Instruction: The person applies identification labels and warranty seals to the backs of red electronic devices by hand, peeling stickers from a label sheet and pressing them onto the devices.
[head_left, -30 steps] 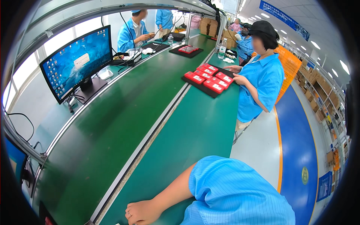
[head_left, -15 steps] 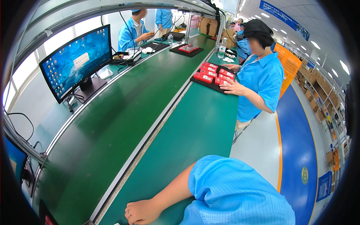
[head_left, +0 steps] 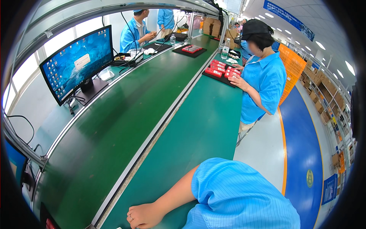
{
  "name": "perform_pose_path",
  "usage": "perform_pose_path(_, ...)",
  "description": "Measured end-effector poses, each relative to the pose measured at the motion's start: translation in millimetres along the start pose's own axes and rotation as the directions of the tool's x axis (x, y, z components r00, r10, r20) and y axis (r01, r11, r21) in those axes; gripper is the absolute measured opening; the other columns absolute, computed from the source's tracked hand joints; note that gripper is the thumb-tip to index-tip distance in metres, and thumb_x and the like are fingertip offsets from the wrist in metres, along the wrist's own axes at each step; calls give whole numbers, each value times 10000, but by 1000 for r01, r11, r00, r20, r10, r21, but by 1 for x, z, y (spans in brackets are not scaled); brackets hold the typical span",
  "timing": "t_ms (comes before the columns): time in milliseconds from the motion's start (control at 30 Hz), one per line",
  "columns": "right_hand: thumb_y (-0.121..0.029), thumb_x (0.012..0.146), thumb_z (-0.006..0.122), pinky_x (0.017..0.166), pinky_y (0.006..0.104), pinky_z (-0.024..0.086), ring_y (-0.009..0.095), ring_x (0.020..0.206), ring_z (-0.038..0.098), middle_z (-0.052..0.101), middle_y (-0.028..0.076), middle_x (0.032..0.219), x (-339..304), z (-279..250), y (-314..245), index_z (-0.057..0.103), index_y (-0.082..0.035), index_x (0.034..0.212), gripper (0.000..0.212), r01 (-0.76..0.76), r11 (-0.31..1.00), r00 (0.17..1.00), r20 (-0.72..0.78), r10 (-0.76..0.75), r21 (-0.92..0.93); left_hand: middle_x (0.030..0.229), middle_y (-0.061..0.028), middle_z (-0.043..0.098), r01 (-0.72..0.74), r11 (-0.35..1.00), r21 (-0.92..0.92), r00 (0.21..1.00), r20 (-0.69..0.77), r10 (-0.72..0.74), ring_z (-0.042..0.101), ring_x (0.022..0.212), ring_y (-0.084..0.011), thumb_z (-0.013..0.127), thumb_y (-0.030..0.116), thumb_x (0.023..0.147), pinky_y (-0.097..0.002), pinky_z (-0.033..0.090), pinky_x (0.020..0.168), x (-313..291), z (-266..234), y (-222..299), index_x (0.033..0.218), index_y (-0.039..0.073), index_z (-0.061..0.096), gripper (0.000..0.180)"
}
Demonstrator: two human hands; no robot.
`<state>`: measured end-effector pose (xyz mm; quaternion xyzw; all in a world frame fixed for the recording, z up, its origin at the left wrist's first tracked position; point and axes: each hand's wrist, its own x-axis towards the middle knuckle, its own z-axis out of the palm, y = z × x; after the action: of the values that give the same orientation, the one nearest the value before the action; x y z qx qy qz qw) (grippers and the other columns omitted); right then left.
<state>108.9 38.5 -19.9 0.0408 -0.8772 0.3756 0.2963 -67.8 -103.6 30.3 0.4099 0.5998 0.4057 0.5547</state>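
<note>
My right hand [head_left: 145, 216] rests low over the green bench top [head_left: 179, 141], near the bottom edge of the picture. Its fingers curl closed, and a ring circles one of them. Whatever they may hold is hidden, because the fingertips run past the picture's edge. A small corner of something white [head_left: 119, 228] shows just left of the fingers, too little to name. The bare forearm reaches in from a blue striped sleeve [head_left: 236, 194]. My left hand is out of the picture.
A co-worker [head_left: 263, 72] at the bench handles red boxes [head_left: 218, 65] on a black tray [head_left: 224, 81]. A dark green belt [head_left: 114, 126] runs alongside, carrying another black tray [head_left: 183, 54]. Beyond it stands a monitor [head_left: 78, 63]. Orange crates [head_left: 291, 68] stand behind the co-worker.
The co-worker's black tray with red boxes has shifted slightly away and to the right, along with the co-worker's hands. My right hand looks unmoved.
</note>
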Motion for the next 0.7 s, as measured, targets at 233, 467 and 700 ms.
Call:
perform_pose_path(233, -128, 795, 578, 669, 385, 453, 273, 755, 588, 618, 93, 760, 0, 0, 0, 658, -63, 818, 105, 19, 1000, 1000, -16, -19, -10, 863, -81, 600, -5, 1000, -11, 1000, -2, 5, 562, 731, -133, 453, 37, 935, -239, 468, 679, 0, 1, 0, 1073, -67, 582, 216)
perform_pose_path(467, -121, 780, 583, 657, 391, 459, 279, 739, 589, 616, 94, 747, 0, 2, 1, 656, -66, 809, 95, 39, 999, 999, -34, -39, 0, 853, -78, 596, -4, 1000, 4, 1000, -2, 4, 560, 727, -131, 453, 44, 937, -240, 468, 677, -1, 0, 0, 1072, -66, 582, 216)
perform_pose_path(700, -119, 778, 583, 659, 387, 461, 275, 740, 589, 617, 90, 746, 0, 2, 0, 654, -67, 807, 92, 32, 999, 999, -31, -32, -10, 850, -76, 597, 4, 1000, -3, 1000, -8, -4, 559, 722, -130, 460, 52, 936, -236, 467, 674, -1, 1, 1, 1069, -64, 584, 216)
